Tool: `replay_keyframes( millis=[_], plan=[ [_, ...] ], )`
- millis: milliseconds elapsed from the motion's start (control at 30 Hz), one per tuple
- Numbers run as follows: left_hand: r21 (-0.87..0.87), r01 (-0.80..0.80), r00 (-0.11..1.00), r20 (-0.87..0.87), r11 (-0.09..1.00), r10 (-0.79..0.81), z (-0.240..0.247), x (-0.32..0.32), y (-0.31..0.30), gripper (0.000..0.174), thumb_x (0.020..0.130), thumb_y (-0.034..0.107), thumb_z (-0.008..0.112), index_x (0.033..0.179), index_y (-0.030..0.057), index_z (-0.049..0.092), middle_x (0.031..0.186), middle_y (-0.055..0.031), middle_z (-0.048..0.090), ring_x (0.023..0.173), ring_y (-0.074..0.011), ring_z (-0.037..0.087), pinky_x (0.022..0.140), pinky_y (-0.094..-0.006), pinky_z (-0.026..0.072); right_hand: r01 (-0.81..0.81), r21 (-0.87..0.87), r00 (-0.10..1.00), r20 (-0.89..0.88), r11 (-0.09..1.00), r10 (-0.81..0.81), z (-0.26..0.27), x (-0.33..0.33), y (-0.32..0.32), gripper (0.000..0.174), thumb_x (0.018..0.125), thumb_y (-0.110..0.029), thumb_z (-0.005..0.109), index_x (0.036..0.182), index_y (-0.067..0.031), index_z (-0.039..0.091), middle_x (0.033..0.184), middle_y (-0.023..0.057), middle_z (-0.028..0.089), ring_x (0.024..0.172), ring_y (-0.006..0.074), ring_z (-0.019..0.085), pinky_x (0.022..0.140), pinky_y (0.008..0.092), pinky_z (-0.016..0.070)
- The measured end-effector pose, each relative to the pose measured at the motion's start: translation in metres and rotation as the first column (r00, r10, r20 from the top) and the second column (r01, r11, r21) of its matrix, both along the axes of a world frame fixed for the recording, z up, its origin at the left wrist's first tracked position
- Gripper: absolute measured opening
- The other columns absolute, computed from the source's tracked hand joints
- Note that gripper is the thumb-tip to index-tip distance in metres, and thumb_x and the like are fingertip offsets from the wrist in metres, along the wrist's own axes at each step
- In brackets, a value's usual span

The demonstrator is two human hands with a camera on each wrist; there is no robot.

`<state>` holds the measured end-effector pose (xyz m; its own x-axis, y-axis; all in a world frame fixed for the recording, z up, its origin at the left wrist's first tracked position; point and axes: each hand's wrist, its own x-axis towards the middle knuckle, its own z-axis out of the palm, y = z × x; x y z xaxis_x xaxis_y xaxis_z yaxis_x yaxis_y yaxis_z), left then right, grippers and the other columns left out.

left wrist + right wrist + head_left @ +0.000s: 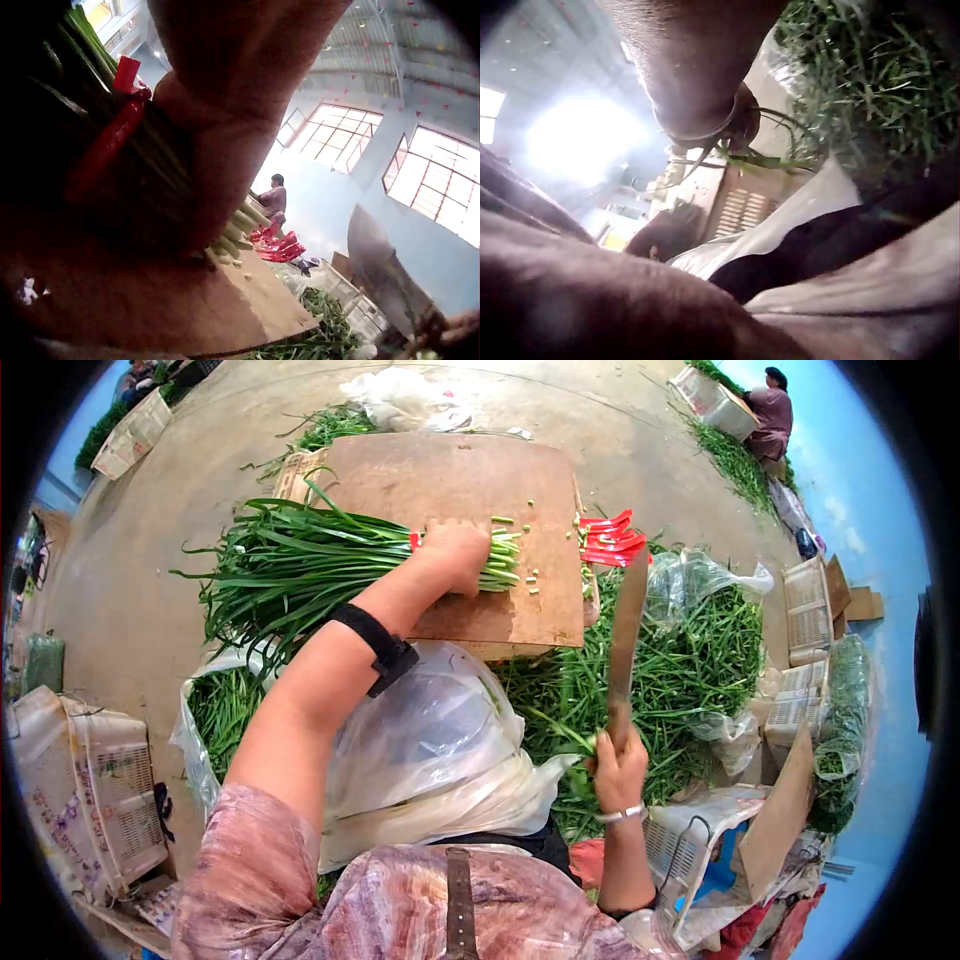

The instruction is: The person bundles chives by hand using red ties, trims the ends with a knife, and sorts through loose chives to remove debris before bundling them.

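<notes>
A thick bundle of long green chives (300, 550) lies across a wooden board (450, 470), with a red tie (112, 139) around it in the left wrist view. My left hand (458, 555) grips the bundle beside that tie, near the pale stem ends. Short cut stem pieces (533, 582) are scattered on the board past those ends. To the right of the board, my right hand (620, 770) holds a long broad-bladed knife (628, 620), its blade pointing away from me. A few loose green leaves (761, 160) show at the right hand's fingers.
Red tie strips (612, 540) hang at the board's right edge. Below them spreads a large heap of loose greens (690, 660). White plastic sheeting (420, 750) covers my lap. Plastic crates (125, 800) stand at both sides. Another person (772, 415) is at the far right.
</notes>
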<state>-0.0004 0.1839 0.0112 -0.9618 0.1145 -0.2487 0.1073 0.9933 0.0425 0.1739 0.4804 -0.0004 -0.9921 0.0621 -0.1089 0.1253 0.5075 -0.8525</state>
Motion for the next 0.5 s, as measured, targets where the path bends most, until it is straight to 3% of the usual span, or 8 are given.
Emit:
replay_keyframes(
  millis=[33,100,167,300,367,433,500],
  plan=[
    [-0.007,-0.006,1.000,-0.014,1.000,0.006,-0.001,0.000,0.000,0.064,0.057,0.023,0.074,0.113,0.0026,0.051,0.107,-0.0141,0.059,0.101,-0.0271,0.058,0.086,-0.0455,0.0438,0.033,-0.104,0.999,0.031,0.994,-0.030,0.019,-0.010,-0.025,0.022,0.085,-0.007,0.053,0.103,0.0038,0.049,0.076,0.0077,0.055,0.053,0.0114,0.054,0.045,0.0244,0.0453],
    [0.014,-0.024,0.999,-0.023,1.000,0.025,0.003,0.004,0.002,0.062,0.058,0.022,0.073,0.113,0.0024,0.051,0.108,-0.0141,0.059,0.101,-0.0273,0.058,0.087,-0.0461,0.0430,-0.066,-0.191,0.996,0.050,0.979,0.077,0.020,-0.027,-0.046,0.023,0.085,-0.007,0.052,0.105,0.0027,0.046,0.074,0.0071,0.054,0.049,0.0111,0.052,0.043,0.0249,0.0444],
    [0.033,-0.046,0.999,-0.026,0.998,0.047,0.003,0.005,0.003,0.061,0.059,0.022,0.073,0.113,0.0022,0.051,0.109,-0.0140,0.059,0.102,-0.0276,0.057,0.088,-0.0468,0.0421,-0.090,-0.199,0.994,0.035,0.976,0.099,0.019,-0.040,-0.070,0.013,0.089,-0.009,0.049,0.095,0.0011,0.046,0.069,0.0038,0.052,0.045,0.0095,0.048,0.038,0.0221,0.0399],
    [0.059,-0.074,0.997,-0.029,0.996,0.076,-0.003,0.003,0.003,0.062,0.060,0.020,0.073,0.115,0.0014,0.050,0.112,-0.0151,0.058,0.105,-0.0296,0.056,0.089,-0.0522,0.0392,-0.182,-0.061,0.983,0.014,0.981,0.183,0.008,-0.046,-0.094,0.010,0.088,-0.010,0.051,0.089,-0.0005,0.046,0.066,0.0033,0.050,0.044,0.0098,0.047,0.037,0.0242,0.0397],
    [0.034,-0.067,0.992,-0.104,0.997,0.070,-0.008,0.003,0.003,0.062,0.056,0.022,0.074,0.110,0.0023,0.051,0.106,-0.0145,0.059,0.099,-0.0279,0.058,0.085,-0.0463,0.0438,-0.200,-0.014,0.980,-0.001,0.980,0.200,0.002,-0.045,-0.101,0.012,0.088,-0.010,0.052,0.088,-0.0001,0.046,0.064,0.0029,0.049,0.043,0.0097,0.047,0.037,0.0254,0.0395],
    [0.051,-0.073,0.992,-0.098,0.996,0.078,-0.004,0.004,0.004,0.062,0.056,0.021,0.074,0.110,0.0023,0.050,0.107,-0.0145,0.059,0.101,-0.0277,0.058,0.086,-0.0465,0.0429,-0.208,-0.021,0.978,0.030,0.978,0.208,0.001,-0.046,-0.106,0.012,0.088,-0.010,0.053,0.089,0.0001,0.046,0.063,0.0031,0.049,0.043,0.0107,0.048,0.038,0.0269,0.0399],
    [0.066,-0.079,0.992,-0.091,0.995,0.085,-0.003,0.005,0.004,0.062,0.057,0.020,0.074,0.111,0.0022,0.050,0.107,-0.0145,0.059,0.102,-0.0276,0.057,0.087,-0.0467,0.0420,-0.236,0.170,0.958,-0.124,0.957,0.259,-0.018,-0.051,-0.105,0.012,0.088,-0.010,0.052,0.090,0.0002,0.046,0.062,0.0044,0.050,0.043,0.0120,0.049,0.038,0.0278,0.0401]
  ],
)
